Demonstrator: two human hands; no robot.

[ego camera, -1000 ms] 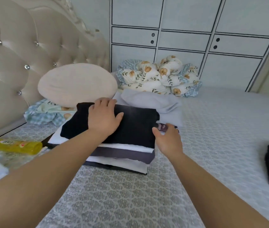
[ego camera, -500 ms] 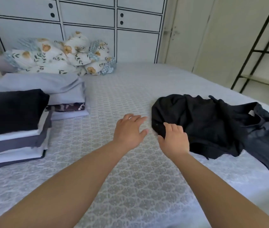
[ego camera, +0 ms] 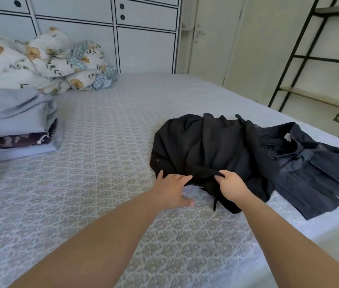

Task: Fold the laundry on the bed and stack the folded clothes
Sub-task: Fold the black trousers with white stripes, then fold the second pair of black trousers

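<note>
A crumpled black garment [ego camera: 202, 146] lies on the bed [ego camera: 106, 154] right of centre. My right hand [ego camera: 232, 187] pinches a fold at its near edge and lifts the cloth slightly. My left hand [ego camera: 173, 191] reaches under that same edge with the fingers spread, touching the fabric. A dark navy collared shirt [ego camera: 314, 169] lies unfolded against the black garment on its right. At the left edge sits a stack of folded clothes [ego camera: 17, 123], pale blue on top with a dark patterned piece below.
A bundled floral quilt [ego camera: 46, 59] lies at the back left against white cabinet doors [ego camera: 145, 46]. A black metal shelf frame [ego camera: 309, 59] stands beyond the bed's right side. Patterned bedspread stretches between the stack and the black garment.
The view swung right from the folded stack to the loose dark clothes. Both hands left the stack and reached the black garment; the right hand has now taken hold of its edge.
</note>
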